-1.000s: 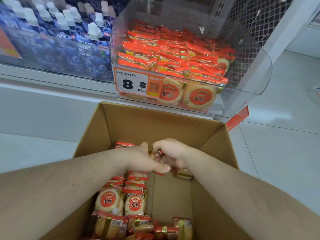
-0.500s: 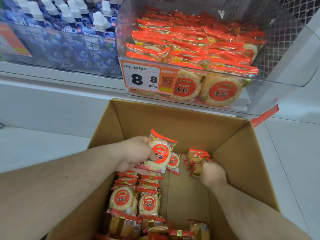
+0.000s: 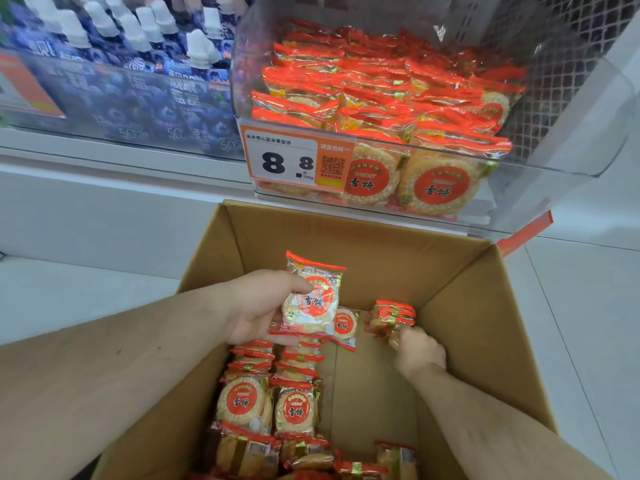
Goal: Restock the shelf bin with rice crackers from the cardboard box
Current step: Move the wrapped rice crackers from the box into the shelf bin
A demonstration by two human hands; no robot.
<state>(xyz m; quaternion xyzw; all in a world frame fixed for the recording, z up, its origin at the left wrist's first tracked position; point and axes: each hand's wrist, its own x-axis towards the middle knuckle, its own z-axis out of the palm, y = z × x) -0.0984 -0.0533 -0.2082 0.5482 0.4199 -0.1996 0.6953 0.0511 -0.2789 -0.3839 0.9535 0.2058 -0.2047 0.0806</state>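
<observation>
Cardboard box [image 3: 460, 296] cut off below, right hand [image 3: 417, 351] grip seemingly on packets [image 3: 391, 315]

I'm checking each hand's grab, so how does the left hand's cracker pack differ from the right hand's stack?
The left hand holds its pack upright, label facing the camera; the right hand grips a stack shown edge-on. The pack is lifted above the box's contents; the stack sits low by the far right corner. Both share red-and-clear wrappers.

white floor [image 3: 571, 341], cardboard box [image 3: 346, 244] on it
</observation>
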